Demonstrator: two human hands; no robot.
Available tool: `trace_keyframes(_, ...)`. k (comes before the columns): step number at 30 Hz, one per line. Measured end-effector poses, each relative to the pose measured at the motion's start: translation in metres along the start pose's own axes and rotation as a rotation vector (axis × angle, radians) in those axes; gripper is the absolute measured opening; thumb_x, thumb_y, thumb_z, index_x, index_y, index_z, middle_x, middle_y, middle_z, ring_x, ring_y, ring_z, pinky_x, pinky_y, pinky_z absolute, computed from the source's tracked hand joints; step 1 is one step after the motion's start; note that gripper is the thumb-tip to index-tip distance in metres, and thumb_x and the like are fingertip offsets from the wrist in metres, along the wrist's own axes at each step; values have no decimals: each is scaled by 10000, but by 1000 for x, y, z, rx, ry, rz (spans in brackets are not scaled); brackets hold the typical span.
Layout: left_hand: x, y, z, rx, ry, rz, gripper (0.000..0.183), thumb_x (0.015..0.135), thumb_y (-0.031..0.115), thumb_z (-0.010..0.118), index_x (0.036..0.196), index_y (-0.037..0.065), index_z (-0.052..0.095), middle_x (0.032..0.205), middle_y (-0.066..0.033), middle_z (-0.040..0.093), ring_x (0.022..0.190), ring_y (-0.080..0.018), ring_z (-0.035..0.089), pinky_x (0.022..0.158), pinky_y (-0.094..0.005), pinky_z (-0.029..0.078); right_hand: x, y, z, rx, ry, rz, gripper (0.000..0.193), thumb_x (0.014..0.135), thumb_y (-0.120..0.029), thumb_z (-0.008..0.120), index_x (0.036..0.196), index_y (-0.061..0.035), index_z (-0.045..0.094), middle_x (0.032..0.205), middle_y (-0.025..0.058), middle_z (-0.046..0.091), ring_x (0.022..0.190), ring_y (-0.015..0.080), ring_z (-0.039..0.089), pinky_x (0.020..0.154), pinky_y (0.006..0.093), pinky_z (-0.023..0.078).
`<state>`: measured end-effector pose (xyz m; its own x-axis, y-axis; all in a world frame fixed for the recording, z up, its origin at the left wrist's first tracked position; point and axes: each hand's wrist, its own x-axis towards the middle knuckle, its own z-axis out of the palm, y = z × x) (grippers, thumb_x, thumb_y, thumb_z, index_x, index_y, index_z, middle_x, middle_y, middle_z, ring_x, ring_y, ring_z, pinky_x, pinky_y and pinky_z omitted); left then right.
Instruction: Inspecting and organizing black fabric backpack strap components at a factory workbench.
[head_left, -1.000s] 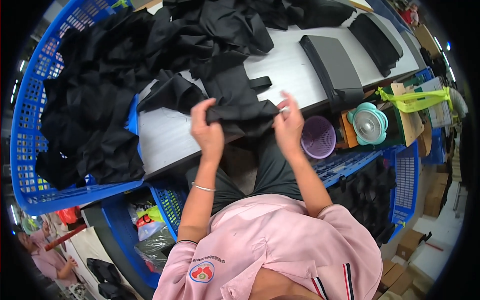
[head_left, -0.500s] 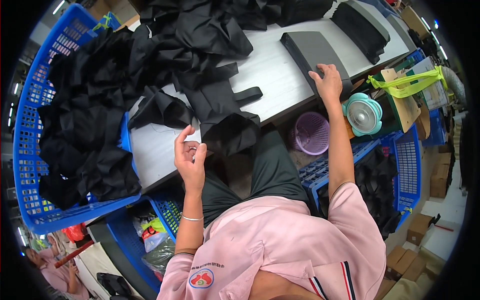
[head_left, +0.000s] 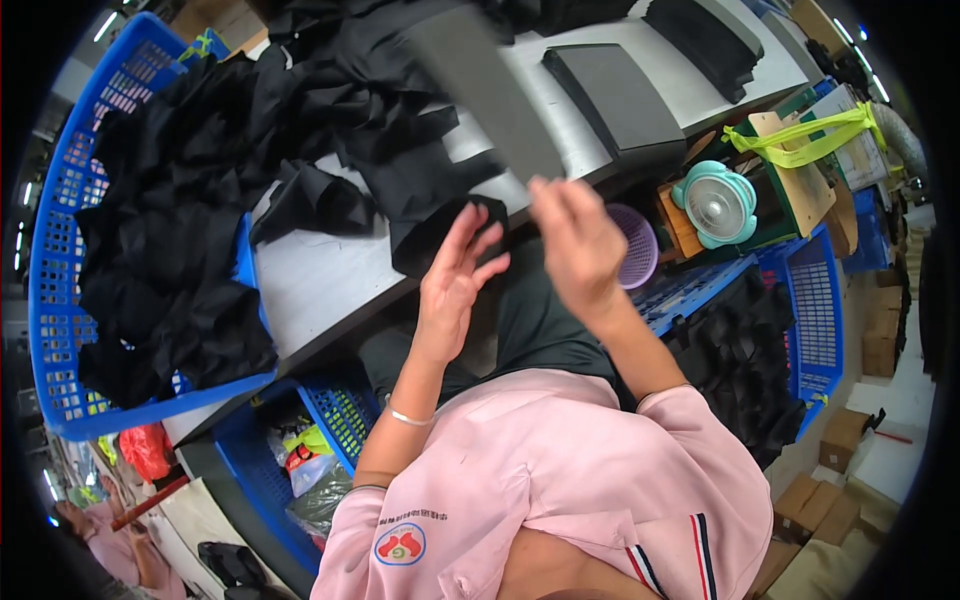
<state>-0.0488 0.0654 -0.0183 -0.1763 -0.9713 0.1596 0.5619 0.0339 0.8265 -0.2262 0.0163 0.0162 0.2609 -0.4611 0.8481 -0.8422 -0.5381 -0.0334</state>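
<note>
Grey and blurred, a strip (head_left: 490,95) slants up and to the left from the right hand (head_left: 580,245), which pinches its lower end between thumb and fingers; the exact grip is smeared. It spans the view over the table (head_left: 320,285), its far end in front of black fabric; whether it touches anything there, I cannot tell. The left hand (head_left: 450,295) is raised with fingers spread apart and nothing in its grasp, a bracelet (head_left: 408,418) on the wrist. Its fingertips overlap a black cloth (head_left: 425,235) that hangs over the table's near edge; whether they touch it is unclear. To the left, a black heap (head_left: 180,230) fills a blue basket (head_left: 150,410) and runs on across the table. To the strip's right lies a stack (head_left: 620,100) of grey and black pieces, with a second stack (head_left: 705,45) beyond it. Partly behind the right hand stands a purple bin (head_left: 637,250), and near it a turquoise fan (head_left: 720,205). A yellow-green ribbon (head_left: 810,148) is tied past the fan, and a blue crate (head_left: 820,310) holding black items sits below.
</note>
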Motion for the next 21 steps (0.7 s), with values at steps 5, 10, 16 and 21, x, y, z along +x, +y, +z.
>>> trace_keyframes(5,-10,8,-19,-244,89,-57,880,864,533,692,1536,101,322,1555,-97,361,1409,-236,394,1139,-381,379,-16,-72,-38,392,-163,-181,351,778,-52,710,1129,-54,711,990,82,666,571,137,558,489,242,442)
trace_keyframes(10,-25,21,-30,-161,26,74,854,839,376,771,1525,100,344,1560,-123,363,1420,-283,390,1127,-429,408,-26,-90,-43,678,-280,-131,364,793,-43,737,1154,-47,689,855,44,679,513,126,550,451,226,432)
trace_keyframes(16,-45,36,-32,-341,-34,224,903,822,459,779,1518,82,345,1545,-172,362,1386,-347,435,1103,-490,430,-28,-110,-49,758,-337,22,350,787,10,749,1128,-29,680,792,69,682,534,161,598,466,262,451)
trace_keyframes(21,-64,37,-41,-304,305,53,715,883,415,733,1410,24,448,1258,-198,627,1163,-335,630,972,-463,548,-22,-121,-52,646,-309,145,231,804,-68,759,1018,-36,678,777,52,632,609,218,614,546,306,484)
